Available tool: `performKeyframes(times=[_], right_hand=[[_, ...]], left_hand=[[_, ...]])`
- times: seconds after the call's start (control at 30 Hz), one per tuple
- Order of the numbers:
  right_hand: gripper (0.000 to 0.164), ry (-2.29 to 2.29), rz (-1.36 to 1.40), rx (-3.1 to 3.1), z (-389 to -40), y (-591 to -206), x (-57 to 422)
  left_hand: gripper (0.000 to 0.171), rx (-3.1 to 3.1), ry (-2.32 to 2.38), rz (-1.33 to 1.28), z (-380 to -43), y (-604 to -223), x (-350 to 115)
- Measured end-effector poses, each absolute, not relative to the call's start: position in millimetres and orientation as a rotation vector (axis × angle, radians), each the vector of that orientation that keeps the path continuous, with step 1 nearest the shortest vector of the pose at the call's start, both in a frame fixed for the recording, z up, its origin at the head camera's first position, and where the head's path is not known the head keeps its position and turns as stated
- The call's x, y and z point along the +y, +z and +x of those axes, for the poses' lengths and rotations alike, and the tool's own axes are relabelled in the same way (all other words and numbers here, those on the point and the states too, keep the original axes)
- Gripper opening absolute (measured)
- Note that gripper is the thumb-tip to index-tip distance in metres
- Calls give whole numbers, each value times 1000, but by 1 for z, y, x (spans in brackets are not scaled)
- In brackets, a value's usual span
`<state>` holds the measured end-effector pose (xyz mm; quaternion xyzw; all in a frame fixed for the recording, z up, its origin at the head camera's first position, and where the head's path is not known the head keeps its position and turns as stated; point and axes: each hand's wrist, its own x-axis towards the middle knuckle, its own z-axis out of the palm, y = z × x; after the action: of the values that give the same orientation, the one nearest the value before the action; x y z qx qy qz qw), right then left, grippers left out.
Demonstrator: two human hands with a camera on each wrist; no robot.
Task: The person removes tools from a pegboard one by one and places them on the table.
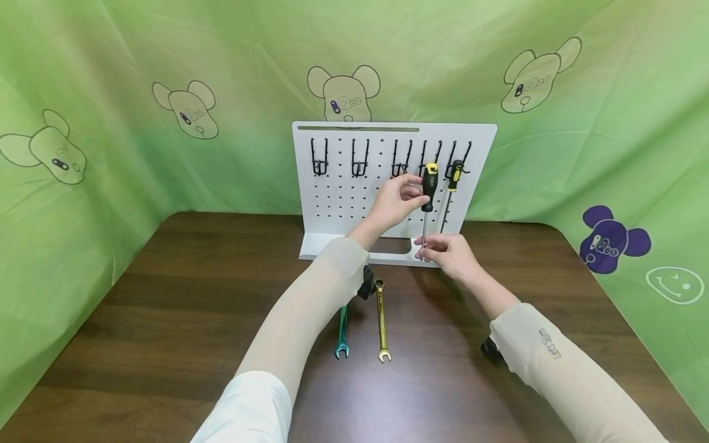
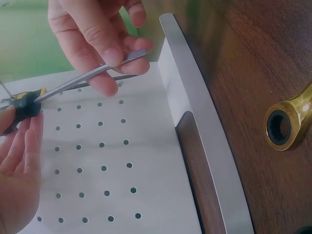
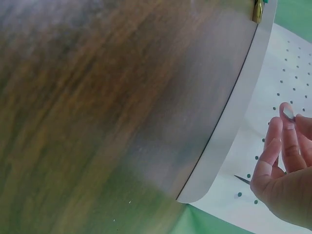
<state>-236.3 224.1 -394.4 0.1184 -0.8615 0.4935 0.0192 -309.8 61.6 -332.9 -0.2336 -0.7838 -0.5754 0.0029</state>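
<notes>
I'm seeing long cream sleeves (image 1: 310,301), dark lettering (image 1: 550,343) marking the right one, and black pieces (image 1: 366,283) peeking out beneath both.

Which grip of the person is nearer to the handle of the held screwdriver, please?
Left. The left grip holds the black-and-yellow handle; the right grip is lower, pinching the screwdriver's metal shaft near its tip.
</notes>
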Motion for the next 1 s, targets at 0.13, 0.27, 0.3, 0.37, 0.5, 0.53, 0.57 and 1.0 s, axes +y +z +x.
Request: performKeyframes(times=[0.13,0.27,0.3,0.37,0.5,0.53,0.57,1.0], right_hand=[[22,1526,379,-2669,-233,-393,224],[23,1562,381,-2658,-229,-392,224],[23,1574,382,-2654,-229,-391,223],[24,1588,385,-2651,-227,-391,224],[23,1604,391,-2645,-223,-389,225],[23,1606,392,-2647,-222,-389,225],[23,1613,391,-2648,-221,-388,226],[23,1534,411,-2677,-211,-381,229]], left_hand=[[37,-2450,-1800,-754,-307,-332,62],[38,-2447,-1799,-763,-305,-332,62],[38,-2446,-1804,-761,-305,-332,62],[39,-2445,-1809,-763,-304,-333,62],[40,-2434,-1823,-774,-303,-334,61],[40,-2435,-1825,-774,-302,-333,61],[40,-2432,-1830,-775,-302,-333,61],[41,-2448,-1795,-804,-296,-329,59]])
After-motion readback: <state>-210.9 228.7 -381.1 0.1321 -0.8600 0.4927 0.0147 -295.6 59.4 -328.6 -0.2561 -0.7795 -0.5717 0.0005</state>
